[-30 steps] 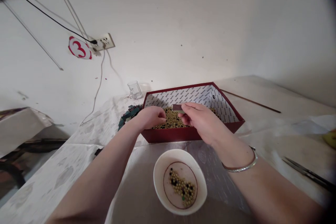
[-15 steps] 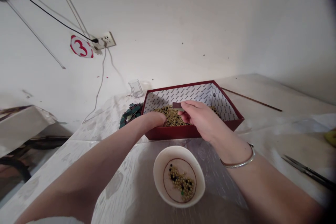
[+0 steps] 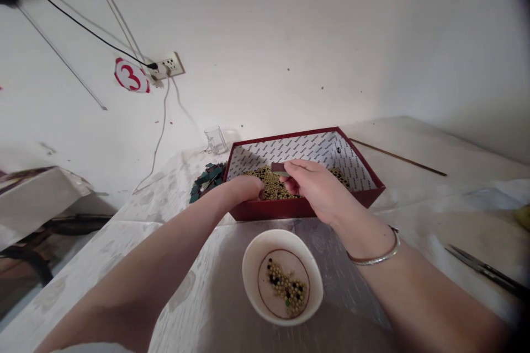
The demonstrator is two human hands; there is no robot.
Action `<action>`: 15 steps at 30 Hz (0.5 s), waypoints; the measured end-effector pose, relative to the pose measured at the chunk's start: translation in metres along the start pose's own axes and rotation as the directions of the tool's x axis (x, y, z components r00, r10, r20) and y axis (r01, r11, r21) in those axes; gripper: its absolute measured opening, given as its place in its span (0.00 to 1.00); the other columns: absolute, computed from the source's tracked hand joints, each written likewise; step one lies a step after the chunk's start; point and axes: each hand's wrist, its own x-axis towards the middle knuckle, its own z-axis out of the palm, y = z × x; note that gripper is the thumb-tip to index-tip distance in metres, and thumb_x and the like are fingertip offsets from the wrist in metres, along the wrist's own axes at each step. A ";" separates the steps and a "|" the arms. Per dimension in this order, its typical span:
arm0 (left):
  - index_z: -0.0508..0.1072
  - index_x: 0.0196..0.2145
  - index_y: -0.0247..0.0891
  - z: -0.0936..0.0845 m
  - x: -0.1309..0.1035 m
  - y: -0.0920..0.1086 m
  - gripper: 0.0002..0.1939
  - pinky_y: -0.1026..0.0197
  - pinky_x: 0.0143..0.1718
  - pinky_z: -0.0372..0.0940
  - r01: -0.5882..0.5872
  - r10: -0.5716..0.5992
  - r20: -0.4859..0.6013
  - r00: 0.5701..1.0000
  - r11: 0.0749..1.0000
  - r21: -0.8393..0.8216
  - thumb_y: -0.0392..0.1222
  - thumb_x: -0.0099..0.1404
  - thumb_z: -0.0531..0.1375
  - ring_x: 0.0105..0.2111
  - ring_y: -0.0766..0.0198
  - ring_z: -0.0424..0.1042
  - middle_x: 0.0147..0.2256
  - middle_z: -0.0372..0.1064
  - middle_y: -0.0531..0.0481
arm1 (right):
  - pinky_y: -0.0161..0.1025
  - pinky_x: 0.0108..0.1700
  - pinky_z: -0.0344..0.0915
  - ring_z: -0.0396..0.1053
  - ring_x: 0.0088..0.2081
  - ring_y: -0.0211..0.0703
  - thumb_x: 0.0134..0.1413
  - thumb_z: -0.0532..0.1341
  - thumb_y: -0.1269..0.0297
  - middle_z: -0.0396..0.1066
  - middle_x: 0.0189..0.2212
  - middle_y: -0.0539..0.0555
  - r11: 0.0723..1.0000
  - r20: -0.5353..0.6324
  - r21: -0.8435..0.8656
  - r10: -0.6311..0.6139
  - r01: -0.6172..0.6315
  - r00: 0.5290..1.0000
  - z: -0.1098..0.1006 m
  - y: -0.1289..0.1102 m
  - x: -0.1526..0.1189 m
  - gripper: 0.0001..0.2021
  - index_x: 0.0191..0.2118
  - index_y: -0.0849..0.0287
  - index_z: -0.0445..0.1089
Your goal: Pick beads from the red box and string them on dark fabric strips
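A dark red box (image 3: pixel 273 209) with a printed white lining holds a layer of gold and black beads (image 3: pixel 275 187). My left hand (image 3: pixel 250 187) reaches over the near wall into the box; its fingers are hidden below the wrist, among or near the beads. Above the beads, my right hand (image 3: pixel 306 179) pinches a small flat brown strip (image 3: pixel 278 167) between thumb and fingers. In front of the box stands a white bowl (image 3: pixel 252 292) with gold and black beads and a green one at its bottom.
Dark green scraps (image 3: pixel 207 182) lie left of the box, with a glass mug (image 3: pixel 216 139) behind them. A thin brown stick (image 3: pixel 399 157) rests at the right. Dark scissors or tweezers (image 3: pixel 484 268) lie near my right forearm. Behind is a wall with a socket (image 3: pixel 169 66).
Both hands stay nearly in place, the right still pinching the brown strip over the beads. The whole view has shifted very slightly.
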 end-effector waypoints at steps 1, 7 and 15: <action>0.70 0.36 0.35 -0.002 -0.004 -0.003 0.10 0.58 0.38 0.66 -0.008 0.006 -0.082 0.997 1.000 -0.014 0.44 0.62 0.57 0.36 0.64 0.69 0.36 0.69 0.49 | 0.36 0.28 0.56 0.58 0.25 0.34 0.51 0.55 0.58 0.63 0.24 0.50 1.000 -0.003 -0.001 -0.001 0.001 1.000 0.000 0.000 0.000 0.11 0.27 0.59 0.64; 0.67 0.40 0.40 -0.010 -0.051 -0.001 0.12 0.60 0.37 0.62 -0.019 -0.113 -0.663 0.740 0.982 -0.188 0.44 0.67 0.47 0.38 0.62 0.68 0.39 0.69 0.48 | 0.37 0.30 0.57 0.59 0.26 0.35 0.51 0.55 0.58 0.64 0.25 0.50 1.000 -0.015 0.019 0.016 -0.015 1.000 0.000 -0.003 0.000 0.10 0.28 0.60 0.65; 0.72 0.33 0.39 0.005 -0.065 0.028 0.03 0.58 0.41 0.62 -0.398 0.073 -0.994 0.084 0.917 0.033 0.37 0.59 0.59 0.37 0.63 0.66 0.34 0.70 0.49 | 0.37 0.30 0.56 0.57 0.26 0.36 0.51 0.55 0.58 0.59 0.23 0.49 0.999 0.079 -0.005 -0.042 0.043 0.996 0.002 -0.009 -0.010 0.11 0.23 0.58 0.62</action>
